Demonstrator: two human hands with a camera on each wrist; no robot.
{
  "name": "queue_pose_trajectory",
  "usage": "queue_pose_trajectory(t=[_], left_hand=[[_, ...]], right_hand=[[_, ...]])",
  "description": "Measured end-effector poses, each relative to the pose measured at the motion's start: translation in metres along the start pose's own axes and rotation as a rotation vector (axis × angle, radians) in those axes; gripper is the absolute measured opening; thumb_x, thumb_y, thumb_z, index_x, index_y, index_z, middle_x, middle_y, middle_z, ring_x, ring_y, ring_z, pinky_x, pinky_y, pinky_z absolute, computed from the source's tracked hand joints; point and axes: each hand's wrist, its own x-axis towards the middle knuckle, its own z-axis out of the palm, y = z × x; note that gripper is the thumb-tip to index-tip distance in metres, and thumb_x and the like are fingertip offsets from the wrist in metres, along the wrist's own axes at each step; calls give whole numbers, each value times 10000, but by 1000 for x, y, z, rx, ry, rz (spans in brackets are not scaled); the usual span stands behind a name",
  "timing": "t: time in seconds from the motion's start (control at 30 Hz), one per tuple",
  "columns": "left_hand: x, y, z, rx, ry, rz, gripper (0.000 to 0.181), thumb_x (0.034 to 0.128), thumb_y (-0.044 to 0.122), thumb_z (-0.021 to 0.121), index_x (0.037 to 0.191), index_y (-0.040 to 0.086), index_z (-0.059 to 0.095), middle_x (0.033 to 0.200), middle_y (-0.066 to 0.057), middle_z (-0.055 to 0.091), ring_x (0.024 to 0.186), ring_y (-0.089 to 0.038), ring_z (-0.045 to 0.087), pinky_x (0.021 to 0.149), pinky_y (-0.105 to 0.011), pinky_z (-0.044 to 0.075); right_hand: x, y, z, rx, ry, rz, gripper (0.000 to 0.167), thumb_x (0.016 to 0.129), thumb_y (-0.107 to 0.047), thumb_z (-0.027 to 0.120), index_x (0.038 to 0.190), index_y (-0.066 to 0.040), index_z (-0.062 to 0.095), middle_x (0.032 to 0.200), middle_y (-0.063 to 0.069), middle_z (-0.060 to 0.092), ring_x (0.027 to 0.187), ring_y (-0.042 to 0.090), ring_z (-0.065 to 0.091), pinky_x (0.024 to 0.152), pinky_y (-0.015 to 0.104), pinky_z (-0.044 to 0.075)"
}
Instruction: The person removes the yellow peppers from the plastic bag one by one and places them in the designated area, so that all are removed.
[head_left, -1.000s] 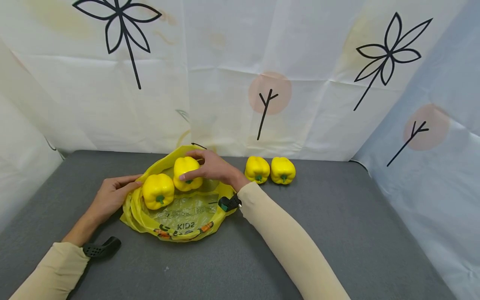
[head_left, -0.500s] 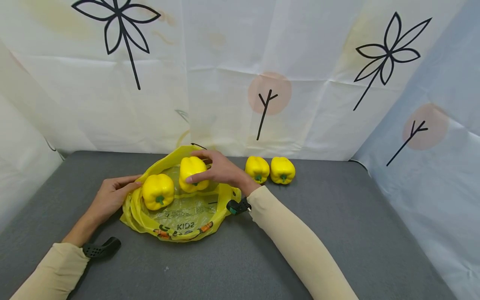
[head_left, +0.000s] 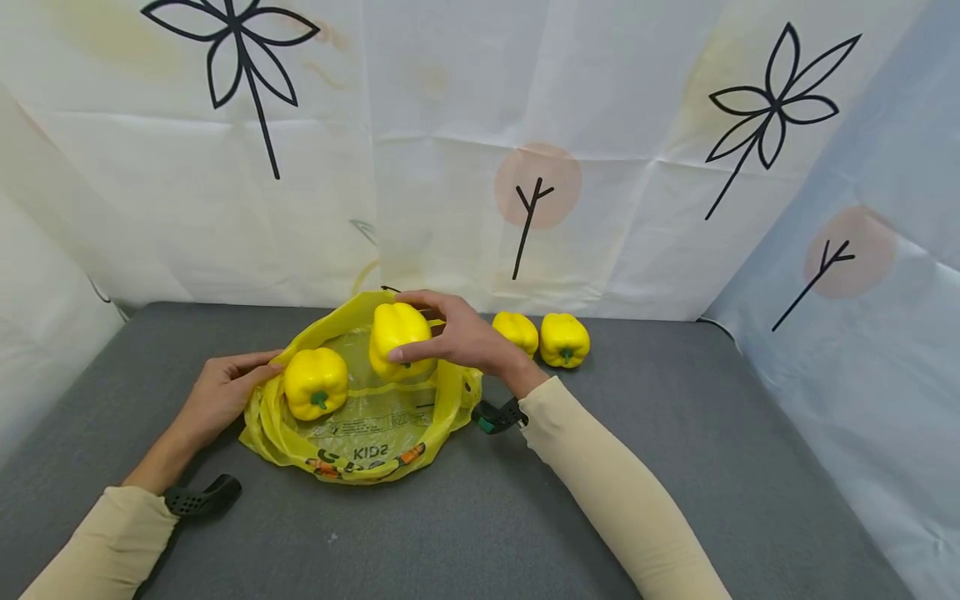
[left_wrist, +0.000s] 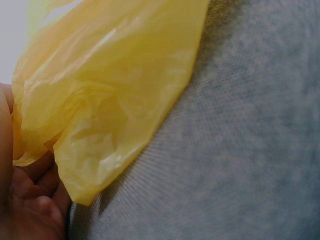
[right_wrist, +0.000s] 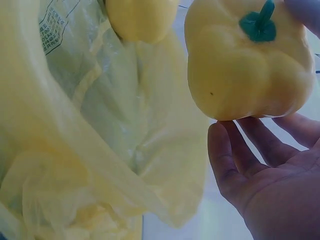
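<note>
A yellow plastic bag (head_left: 375,479) lies with its mouth spread wide on the grey table. My left hand (head_left: 225,396) pinches the bag's left rim; in the left wrist view that hand (left_wrist: 37,200) shows at the lower left beside the yellow film (left_wrist: 115,90). One yellow pepper (head_left: 316,383) rests inside the bag at its left. My right hand (head_left: 476,337) grips another yellow pepper (head_left: 399,337) above the bag's back right part. In the right wrist view, the fingers of that hand (right_wrist: 270,170) support this green-stemmed pepper (right_wrist: 245,65), raised beside the bag (right_wrist: 100,140).
Two more yellow peppers (head_left: 516,331) (head_left: 565,340) stand side by side at the back of the grey table (head_left: 675,417), just right of my right hand. A white cloth backdrop (head_left: 435,108) with plant drawings rises behind the table.
My right hand has moved right and slightly up with the gripped pepper, away from the pepper in the bag, and now partly covers one back pepper. My left hand has stayed still.
</note>
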Motion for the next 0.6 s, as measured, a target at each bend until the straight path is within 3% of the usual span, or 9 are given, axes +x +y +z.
queue_pose_trajectory(t=[0.27, 0.47, 0.6], left_hand=[[0, 0, 0, 0, 0, 4, 478, 1066, 281, 566, 1382, -78, 580, 1165, 164, 621, 959, 83, 627, 751, -164, 556], [0, 0, -1, -4, 3, 6, 477, 1065, 275, 569, 1380, -83, 578, 1144, 198, 616, 956, 82, 628, 750, -165, 556], [0, 0, -1, -11, 0, 10, 476, 1065, 272, 569, 1382, -83, 576, 1145, 208, 614, 963, 80, 628, 754, -165, 556]], right_hand=[[-16, -2, -10, 52, 22, 0, 761, 864, -200, 805, 1532, -136, 447, 1380, 37, 554, 1140, 255, 614, 933, 380, 545], [-27, 2, -19, 41, 35, -30, 688, 872, -206, 809, 1490, -203, 508, 1380, 13, 556, 1157, 247, 610, 961, 394, 533], [-35, 4, -24, 13, 56, -6, 716, 860, -239, 821, 1498, -205, 498, 1402, 9, 540, 1176, 228, 604, 979, 389, 523]])
